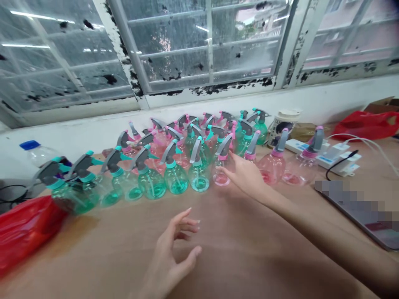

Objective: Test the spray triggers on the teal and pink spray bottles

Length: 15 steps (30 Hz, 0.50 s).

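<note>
My right hand reaches to a pink spray bottle standing upright in the front row. Its thumb lies across the bottle's front and its other fingers are on the right side, partly hidden. My left hand is over the bare tabletop, fingers spread and curved, with nothing in it. To the left of the gripped bottle stand several green spray bottles with grey and teal trigger heads. On its right are pink spray bottles with grey and pink heads.
More green and pink bottles crowd behind, towards the window wall. Red plastic bags lie at far left and far right. Right of the bottles are a power strip with cables, a patterned cup and a dark flat device.
</note>
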### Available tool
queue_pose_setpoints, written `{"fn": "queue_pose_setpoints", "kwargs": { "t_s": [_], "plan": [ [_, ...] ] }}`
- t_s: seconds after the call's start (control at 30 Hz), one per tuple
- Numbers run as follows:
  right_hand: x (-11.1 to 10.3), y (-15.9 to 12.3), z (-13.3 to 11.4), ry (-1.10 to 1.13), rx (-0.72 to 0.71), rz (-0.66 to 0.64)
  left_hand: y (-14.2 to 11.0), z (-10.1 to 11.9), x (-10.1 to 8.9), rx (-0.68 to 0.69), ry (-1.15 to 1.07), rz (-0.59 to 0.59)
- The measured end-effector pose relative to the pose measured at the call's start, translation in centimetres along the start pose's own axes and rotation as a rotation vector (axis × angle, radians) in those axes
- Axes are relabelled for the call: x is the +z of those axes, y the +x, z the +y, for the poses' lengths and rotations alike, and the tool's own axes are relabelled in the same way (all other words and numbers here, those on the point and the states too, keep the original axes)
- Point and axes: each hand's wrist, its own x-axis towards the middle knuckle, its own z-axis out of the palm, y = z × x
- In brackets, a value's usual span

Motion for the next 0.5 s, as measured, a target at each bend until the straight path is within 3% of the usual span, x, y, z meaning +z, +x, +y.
{"fn": "queue_pose_setpoints", "kwargs": {
  "t_s": [0.2, 0.5],
  "plan": [
    [1.1, 1.2, -0.3, -0.042, 0.054, -0.127, 0.3, 1.3, 0.1, 0.01, 0.013, -0.026],
    [-1.8, -1.5, -0.7, -0.043, 0.004, -0.242, 1.7, 3.5, 0.9, -0.136, 0.006, -0.012]
  ]
}}
